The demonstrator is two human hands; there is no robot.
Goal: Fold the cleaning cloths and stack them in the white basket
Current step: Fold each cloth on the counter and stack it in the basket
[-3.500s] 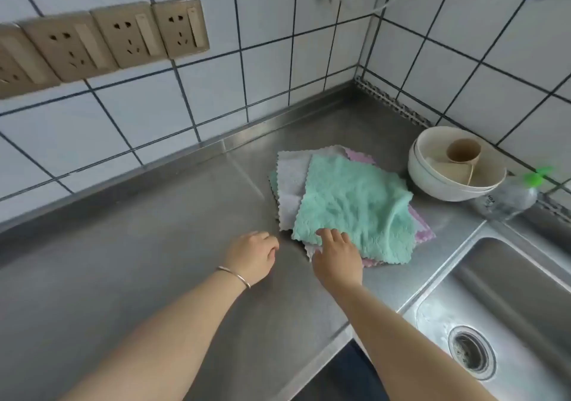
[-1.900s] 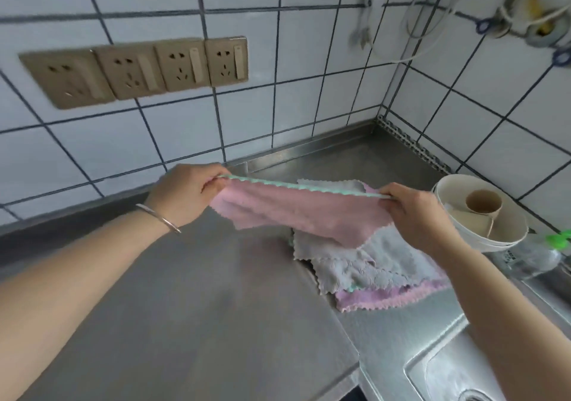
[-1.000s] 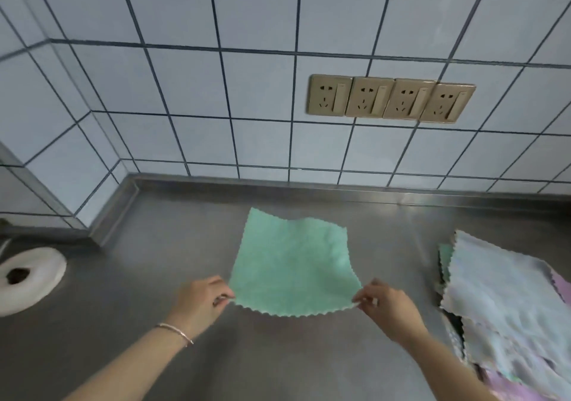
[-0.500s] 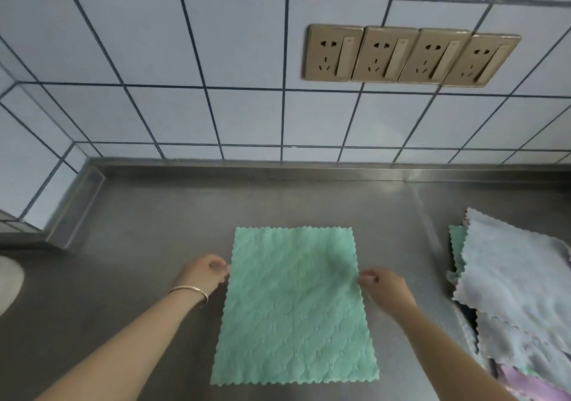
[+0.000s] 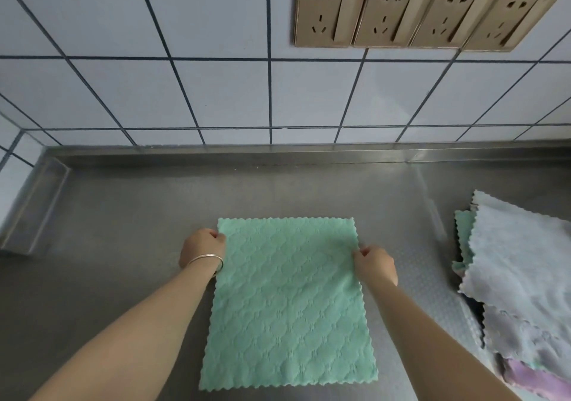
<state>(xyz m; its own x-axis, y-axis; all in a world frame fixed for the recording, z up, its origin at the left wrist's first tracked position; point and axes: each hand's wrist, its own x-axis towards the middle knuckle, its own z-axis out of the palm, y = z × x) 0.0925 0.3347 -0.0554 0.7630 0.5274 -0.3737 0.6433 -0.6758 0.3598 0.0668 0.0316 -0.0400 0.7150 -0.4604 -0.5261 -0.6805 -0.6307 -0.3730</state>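
A green quilted cleaning cloth [image 5: 289, 305] lies spread flat on the steel counter in front of me. My left hand [image 5: 202, 249], with a thin bracelet on its wrist, pinches the cloth's left edge near the far corner. My right hand [image 5: 374, 263] pinches the right edge near the other far corner. A loose pile of cloths [image 5: 522, 280] sits at the right, pale grey on top with green and pink ones showing beneath. The white basket is out of view.
The steel counter [image 5: 123, 221] runs to a raised back lip under a white tiled wall. A row of beige wall sockets [image 5: 423, 11] sits above. A steel side lip [image 5: 34, 206] closes the counter at the left.
I lifted the green cloth off the pile, carried it left and laid it flat. Since half a second ago my hands have slid a little farther along its side edges.
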